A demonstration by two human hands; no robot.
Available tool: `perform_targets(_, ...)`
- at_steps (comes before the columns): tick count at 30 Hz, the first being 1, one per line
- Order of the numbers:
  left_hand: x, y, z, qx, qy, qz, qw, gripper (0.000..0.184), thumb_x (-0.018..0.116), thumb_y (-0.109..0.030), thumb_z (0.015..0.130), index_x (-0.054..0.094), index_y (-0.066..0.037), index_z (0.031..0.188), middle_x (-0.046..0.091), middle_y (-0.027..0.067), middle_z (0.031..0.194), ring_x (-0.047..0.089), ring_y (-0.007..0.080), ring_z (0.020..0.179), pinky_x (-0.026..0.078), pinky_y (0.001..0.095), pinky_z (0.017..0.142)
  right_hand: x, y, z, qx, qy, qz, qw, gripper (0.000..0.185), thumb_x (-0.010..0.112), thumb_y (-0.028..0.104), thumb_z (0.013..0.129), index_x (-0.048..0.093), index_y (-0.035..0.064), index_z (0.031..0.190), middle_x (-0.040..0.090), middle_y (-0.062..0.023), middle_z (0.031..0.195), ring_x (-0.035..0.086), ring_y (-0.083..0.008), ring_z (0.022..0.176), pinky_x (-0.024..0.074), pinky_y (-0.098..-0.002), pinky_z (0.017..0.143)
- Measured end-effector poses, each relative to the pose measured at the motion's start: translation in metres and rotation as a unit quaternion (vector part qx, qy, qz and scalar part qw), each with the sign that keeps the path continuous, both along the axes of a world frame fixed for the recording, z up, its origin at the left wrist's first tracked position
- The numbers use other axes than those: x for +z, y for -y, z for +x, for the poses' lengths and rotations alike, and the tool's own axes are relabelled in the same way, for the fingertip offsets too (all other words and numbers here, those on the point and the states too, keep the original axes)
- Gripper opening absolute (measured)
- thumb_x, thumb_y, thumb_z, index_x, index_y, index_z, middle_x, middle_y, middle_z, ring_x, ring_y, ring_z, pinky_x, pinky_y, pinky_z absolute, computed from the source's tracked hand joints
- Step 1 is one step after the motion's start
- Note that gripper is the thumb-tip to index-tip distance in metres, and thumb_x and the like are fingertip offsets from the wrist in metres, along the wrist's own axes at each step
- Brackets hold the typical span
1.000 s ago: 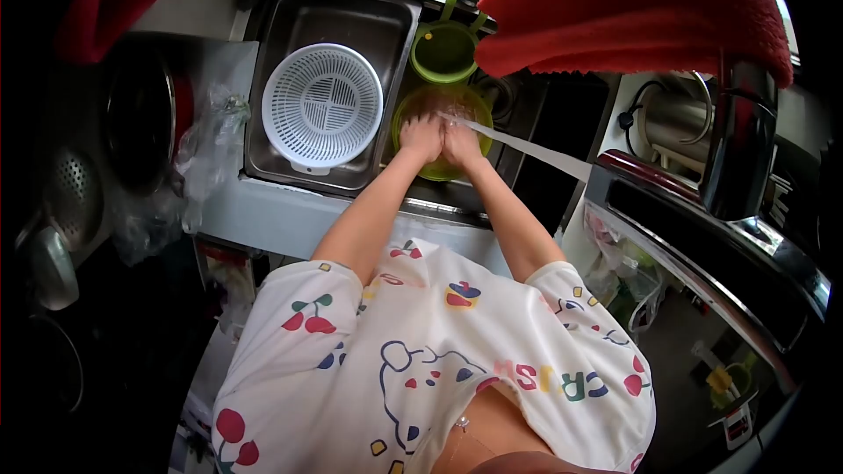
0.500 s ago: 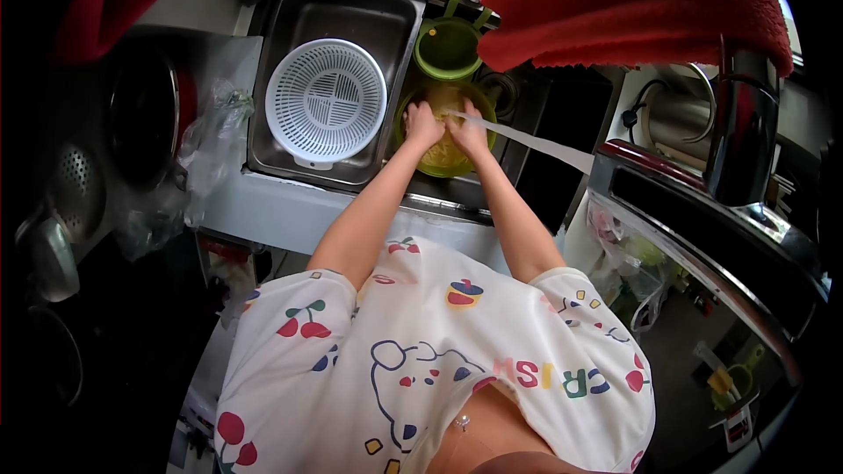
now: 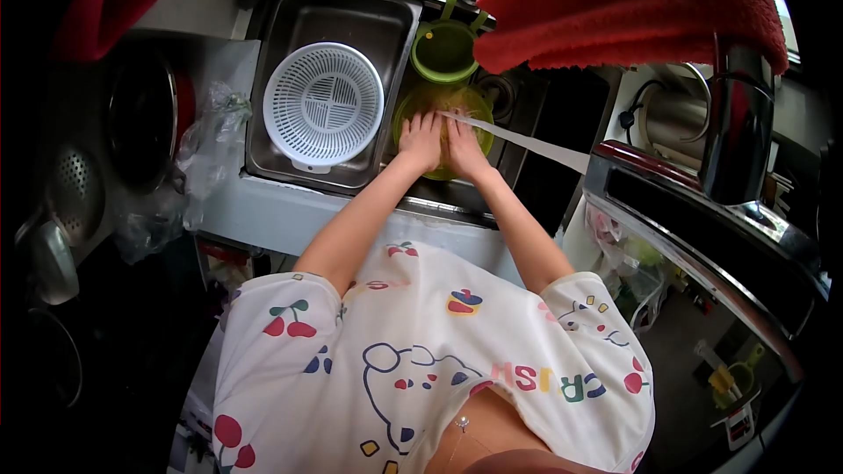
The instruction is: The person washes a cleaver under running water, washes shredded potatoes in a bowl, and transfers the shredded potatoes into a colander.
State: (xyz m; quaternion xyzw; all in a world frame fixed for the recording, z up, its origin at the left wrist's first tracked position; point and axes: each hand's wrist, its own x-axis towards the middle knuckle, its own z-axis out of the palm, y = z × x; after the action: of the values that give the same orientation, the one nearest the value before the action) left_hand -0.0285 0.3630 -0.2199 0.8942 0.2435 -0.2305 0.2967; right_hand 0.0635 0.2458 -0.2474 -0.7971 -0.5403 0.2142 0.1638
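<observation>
Both hands are over a yellow-green bowl (image 3: pixel 486 105) in the right part of the sink. My left hand (image 3: pixel 420 140) lies palm down at the bowl's left side, its fingers stretched forward. Beside it, my right hand (image 3: pixel 465 149) is also palm down with fingers extended, the two hands nearly touching. Pale, yellowish contents (image 3: pixel 452 98) show past the fingertips, too blurred to name. My palms hide what lies beneath them. A long pale strip (image 3: pixel 527 139) runs across the view, one end near my right fingertips; I cannot tell whether it touches them.
A white plastic colander (image 3: pixel 329 101) stands in the left basin (image 3: pixel 263 154). Behind the bowl is a green strainer-like container (image 3: pixel 443 51) with a handle. A red towel (image 3: pixel 632 13) hangs at upper right. Plastic bags (image 3: pixel 211 140) and a perforated ladle (image 3: pixel 77 189) are at left.
My hands have drawn slightly back toward me and flattened, with fingers now straighter and pointing forward. Earlier they were deeper in the bowl with fingers bent. The camera view has shifted slightly.
</observation>
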Motion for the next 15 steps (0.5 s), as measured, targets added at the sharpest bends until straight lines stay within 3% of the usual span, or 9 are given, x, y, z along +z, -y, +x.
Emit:
perform_targets(2, -0.024, 0.006, 0.003, 0.001, -0.05, -0.033, 0.998, 0.073, 0.051, -0.021, 0.086, 0.019, -0.004, 0.148, 0.013, 0.017, 0.157, 0.02, 0.0406, 0.141, 0.017, 0.052, 0.115, -0.005, -0.007, -0.002, -0.039, -0.106, -0.083, 0.99, 0.064, 0.053, 0.012, 0.084, 0.03, -0.0055, 0.14, 0.032, -0.0308, 0.142, 0.031, -0.0496, 0.131, 0.0287, -0.0507, 0.109)
perform_targets(3, -0.027, 0.006, 0.006, 0.0, -0.063, -0.026, 0.998, 0.07, 0.051, -0.021, 0.086, 0.022, -0.004, 0.147, 0.017, 0.0169, 0.155, 0.023, 0.041, 0.139, 0.021, 0.0518, 0.114, -0.005, -0.011, -0.003, -0.059, -0.158, -0.123, 0.978, 0.063, 0.052, 0.013, 0.084, 0.031, -0.0057, 0.14, 0.033, -0.0306, 0.141, 0.032, -0.0494, 0.13, 0.0294, -0.0507, 0.109)
perform_targets(5, -0.028, 0.006, 0.012, -0.003, -0.085, -0.01, 0.996, 0.064, 0.052, -0.02, 0.086, 0.03, -0.004, 0.144, 0.025, 0.0169, 0.152, 0.03, 0.0418, 0.136, 0.027, 0.0515, 0.111, 0.01, -0.024, 0.001, -0.034, -0.152, -0.15, 0.976, 0.059, 0.052, 0.013, 0.083, 0.036, -0.0036, 0.137, 0.039, -0.0308, 0.136, 0.038, -0.0474, 0.126, 0.0337, -0.0494, 0.106)
perform_targets(8, 0.018, -0.017, 0.028, -0.028, -0.109, -0.028, 0.993, 0.052, 0.054, -0.02, 0.086, 0.044, -0.005, 0.135, 0.042, 0.0159, 0.139, 0.043, 0.0393, 0.126, 0.038, 0.0522, 0.102, 0.03, -0.037, 0.013, -0.033, -0.118, -0.115, 0.986, 0.052, 0.054, 0.014, 0.083, 0.044, -0.0006, 0.132, 0.047, -0.0286, 0.131, 0.044, -0.0448, 0.122, 0.0384, -0.0469, 0.102)
perform_targets(10, 0.018, -0.024, 0.025, 0.048, -0.004, -0.029, 0.998, 0.046, 0.055, -0.021, 0.086, 0.05, -0.006, 0.129, 0.049, 0.0148, 0.13, 0.049, 0.0366, 0.12, 0.043, 0.052, 0.095, 0.049, -0.036, 0.016, -0.101, -0.121, -0.137, 0.978, 0.046, 0.055, 0.014, 0.084, 0.05, 0.0016, 0.128, 0.051, -0.0263, 0.128, 0.048, -0.0429, 0.119, 0.0414, -0.0456, 0.1)
perform_targets(11, 0.018, -0.024, 0.022, 0.083, 0.046, -0.032, 0.995, 0.044, 0.056, -0.021, 0.085, 0.052, -0.007, 0.127, 0.053, 0.0143, 0.126, 0.051, 0.0352, 0.117, 0.045, 0.0518, 0.092, 0.037, -0.027, 0.014, -0.125, -0.022, -0.018, 0.992, 0.041, 0.055, 0.015, 0.085, 0.055, 0.0039, 0.124, 0.053, -0.0235, 0.128, 0.052, -0.0418, 0.115, 0.0442, -0.0444, 0.097)
perform_targets(13, 0.006, -0.02, 0.021, 0.071, 0.062, -0.013, 0.995, 0.048, 0.054, -0.025, 0.087, 0.048, -0.009, 0.132, 0.052, 0.0154, 0.128, 0.05, 0.0341, 0.119, 0.042, 0.0538, 0.095, 0.042, -0.034, 0.021, -0.097, 0.008, 0.109, 0.989, 0.039, 0.053, 0.014, 0.086, 0.054, 0.0052, 0.124, 0.051, -0.0242, 0.131, 0.048, -0.0415, 0.119, 0.0417, -0.0453, 0.099)
perform_targets(15, -0.023, -0.009, 0.018, 0.036, 0.039, 0.026, 0.998, 0.049, 0.053, -0.026, 0.088, 0.047, -0.01, 0.133, 0.051, 0.0154, 0.131, 0.05, 0.0345, 0.119, 0.041, 0.0541, 0.097, 0.007, -0.025, 0.018, -0.044, 0.036, 0.057, 0.997, 0.038, 0.053, 0.014, 0.086, 0.054, 0.0042, 0.123, 0.049, -0.0243, 0.132, 0.046, -0.041, 0.121, 0.0395, -0.0458, 0.101)
